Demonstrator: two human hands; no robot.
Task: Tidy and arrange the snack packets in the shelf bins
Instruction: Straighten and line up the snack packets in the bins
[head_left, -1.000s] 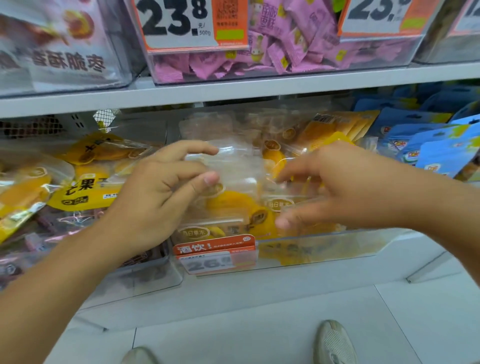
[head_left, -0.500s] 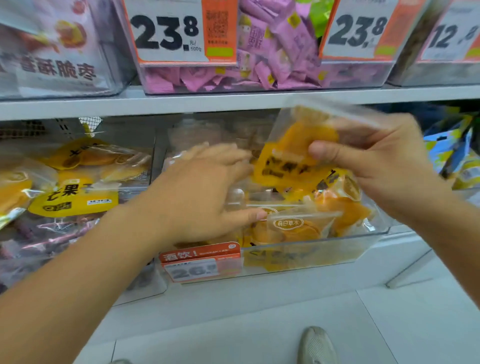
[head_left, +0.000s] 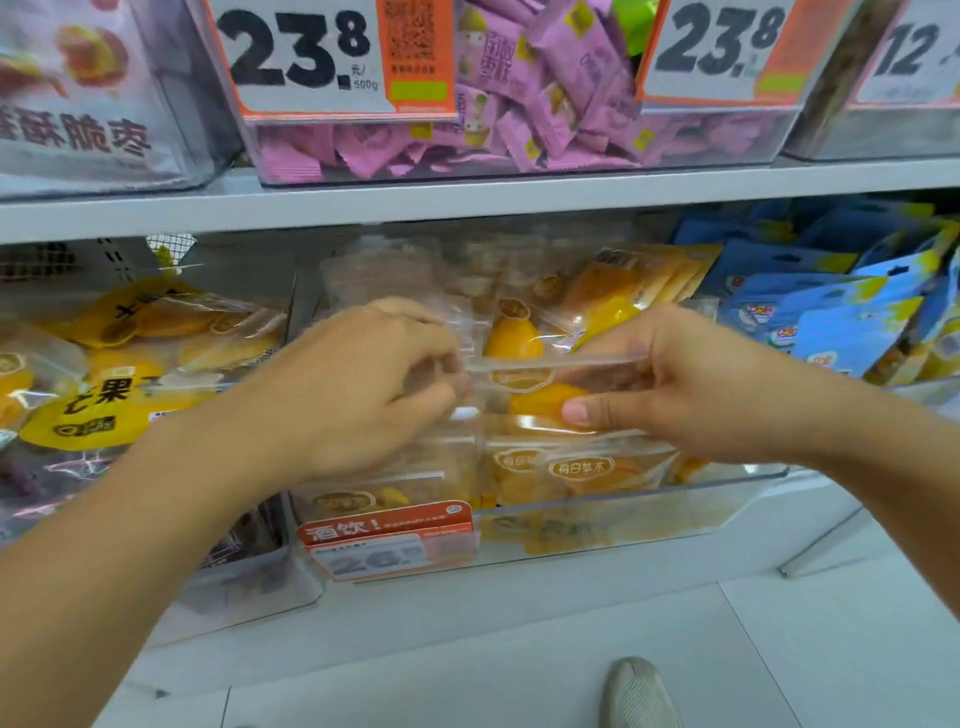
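A clear snack packet (head_left: 540, 387) with orange dried fruit inside lies across the top of the middle clear bin (head_left: 623, 512). My left hand (head_left: 358, 395) pinches its left edge and my right hand (head_left: 670, 384) grips its right edge, thumb underneath. Several more packets of the same kind (head_left: 576, 470) stand in rows below and behind it. My hands hide part of the held packet.
A bin of yellow mango packets (head_left: 119, 395) sits to the left, blue packets (head_left: 841, 312) to the right. Above the shelf board (head_left: 467, 200) are bins of pink sweets (head_left: 519, 104) with price tags. An orange price label (head_left: 384, 535) hangs on the middle bin's front. A shoe (head_left: 639, 693) shows on the floor.
My right hand had lifted a packet up near the shelf; it has come back down into the middle bin. Both hands now hold a packet flat by its ends.
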